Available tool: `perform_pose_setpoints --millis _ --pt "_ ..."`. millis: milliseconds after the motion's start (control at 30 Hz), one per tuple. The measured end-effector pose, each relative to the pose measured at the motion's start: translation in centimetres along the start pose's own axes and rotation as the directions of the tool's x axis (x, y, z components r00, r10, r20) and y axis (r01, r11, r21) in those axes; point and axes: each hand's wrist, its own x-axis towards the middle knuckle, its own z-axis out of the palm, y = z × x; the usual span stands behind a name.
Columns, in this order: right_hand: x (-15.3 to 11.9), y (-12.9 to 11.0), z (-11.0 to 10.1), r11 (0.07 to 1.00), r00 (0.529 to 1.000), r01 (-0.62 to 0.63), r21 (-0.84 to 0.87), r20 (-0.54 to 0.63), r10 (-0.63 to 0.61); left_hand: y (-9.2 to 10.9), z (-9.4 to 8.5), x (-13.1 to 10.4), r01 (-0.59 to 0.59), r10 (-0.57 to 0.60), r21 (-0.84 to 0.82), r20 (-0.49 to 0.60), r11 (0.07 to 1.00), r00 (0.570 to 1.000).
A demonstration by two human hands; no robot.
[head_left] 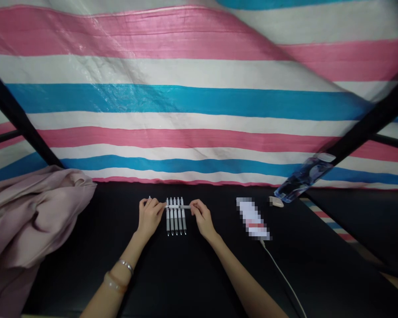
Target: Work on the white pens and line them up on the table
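Note:
Several white pens with grey grips (pixel 176 223) lie side by side in a row on the black table, tips toward me. Across their upper part runs another white and grey pen (pixel 185 206), held level by both hands. My left hand (pixel 150 216) pinches its left end, and a small white bit shows above those fingers, too small to name. At the other end, my right hand (pixel 202 217) has its thumb and fingers closed on the grey part. Whether the crosswise pen touches the row beneath I cannot tell.
A phone (pixel 254 218) on a white cable (pixel 281 269) lies to the right, with a small white case (pixel 276 202) beyond it. A clear bottle (pixel 301 179) leans behind. Pinkish cloth (pixel 36 216) is heaped at left. Striped sheeting (pixel 185 101) and dark poles (pixel 23 119) enclose the table (pixel 172 278).

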Motion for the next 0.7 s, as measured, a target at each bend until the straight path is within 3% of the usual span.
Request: perform_pose_setpoints --millis 400,700 --pt "-0.08 -0.09 0.13 0.988 0.999 0.051 -0.149 -0.006 -0.052 0.15 -0.05 -0.02 0.018 -0.019 0.011 0.006 1.0 1.0" --pt "-0.19 -0.16 0.2 0.974 0.995 0.092 -0.207 0.062 -0.081 0.11 -0.06 -0.07 0.015 -0.015 0.002 0.003 1.0 1.0"
